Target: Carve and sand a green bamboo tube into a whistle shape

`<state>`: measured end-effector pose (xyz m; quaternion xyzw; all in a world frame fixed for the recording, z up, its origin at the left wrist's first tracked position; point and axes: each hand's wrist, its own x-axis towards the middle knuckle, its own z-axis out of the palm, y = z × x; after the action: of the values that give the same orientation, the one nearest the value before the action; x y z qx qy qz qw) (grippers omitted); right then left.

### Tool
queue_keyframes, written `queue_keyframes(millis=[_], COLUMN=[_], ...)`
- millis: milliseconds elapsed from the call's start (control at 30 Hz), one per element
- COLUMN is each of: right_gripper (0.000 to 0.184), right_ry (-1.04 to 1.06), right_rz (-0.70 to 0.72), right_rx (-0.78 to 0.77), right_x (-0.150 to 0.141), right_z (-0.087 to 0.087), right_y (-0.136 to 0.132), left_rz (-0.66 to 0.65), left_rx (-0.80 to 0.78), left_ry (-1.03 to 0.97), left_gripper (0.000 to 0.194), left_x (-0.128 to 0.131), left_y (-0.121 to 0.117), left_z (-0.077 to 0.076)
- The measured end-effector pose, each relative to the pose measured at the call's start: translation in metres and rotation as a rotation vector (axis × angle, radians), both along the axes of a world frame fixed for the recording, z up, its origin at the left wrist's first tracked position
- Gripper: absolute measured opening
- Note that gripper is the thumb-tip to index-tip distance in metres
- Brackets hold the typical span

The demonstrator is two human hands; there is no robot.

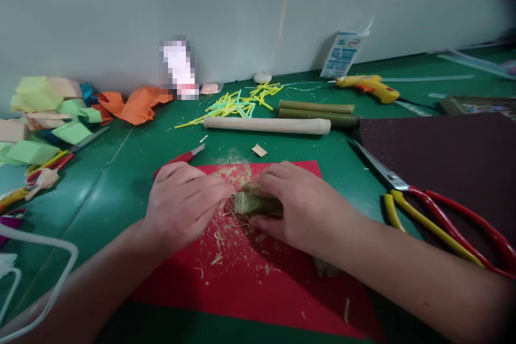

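Note:
My right hand [298,204] is wrapped round a short green bamboo piece [253,202], which lies level just above a red sheet [258,290]. At the bamboo's left end my left hand [185,204] is closed, its fingertips touching or very near the cut edge; what they hold, if anything, is hidden. Pale bamboo shavings [220,236] are strewn over the sheet under and around both hands. Just beyond my left hand lies a red-handled craft knife [181,157] with its blade showing. A small bamboo chip [259,150] rests past the sheet's far edge.
A peeled bamboo stick [266,126] lies behind the sheet, near green bamboo lengths [318,113] and yellow strips [229,105]. Large scissors [403,185] lie at right by a dark sheet [439,145]. A glue gun [368,87] is farther back; coloured paper [40,118] sits left.

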<state>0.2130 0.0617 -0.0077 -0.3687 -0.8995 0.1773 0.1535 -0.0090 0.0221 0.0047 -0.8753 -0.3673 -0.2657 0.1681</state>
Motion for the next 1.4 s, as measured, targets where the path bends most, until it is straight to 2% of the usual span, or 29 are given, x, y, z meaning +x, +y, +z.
queue_keyframes(millis=[100,333,600,800,967,1067,1200,1333,1400], right_gripper=[0.025,0.026,0.025,0.023,0.02,0.022,0.024,0.021,0.022], right_ry=[-0.028,0.005,0.017,0.083,0.114,0.1,0.102,0.106,0.111], right_rz=[0.061,0.08,0.099,0.132,0.164,0.161,0.143,0.14,0.109], right_rx=[0.0,0.025,0.037,0.04,0.04,0.04,0.03,-0.017,-0.052], right_x=[-0.001,0.002,0.0,-0.001,-0.001,0.0,0.0,-0.001,-0.001], right_z=[-0.006,-0.009,-0.013,-0.017,-0.018,-0.018,-0.018,-0.017,-0.014], right_y=[0.002,0.002,0.0,0.002,0.003,0.003,0.003,0.003,0.003], left_rz=[-0.057,-0.121,-0.095,-0.04,-0.112,-0.12,-0.096,-0.15,-0.134], left_rx=[0.044,0.127,0.094,0.063,0.052,-0.024,-0.168,-0.025,0.041], left_ry=[0.065,0.177,0.195,0.293,0.308,0.252,0.113,0.24,0.27], left_gripper=[0.02,0.015,0.021,0.028,0.03,0.03,0.04,0.032,0.027], left_x=[0.001,0.003,0.006,0.007,0.006,0.001,-0.001,0.002,0.002], left_y=[0.001,0.0,0.0,-0.005,-0.007,-0.004,-0.003,-0.007,-0.007], left_z=[-0.002,-0.004,-0.007,-0.005,-0.005,-0.008,-0.009,-0.005,-0.004])
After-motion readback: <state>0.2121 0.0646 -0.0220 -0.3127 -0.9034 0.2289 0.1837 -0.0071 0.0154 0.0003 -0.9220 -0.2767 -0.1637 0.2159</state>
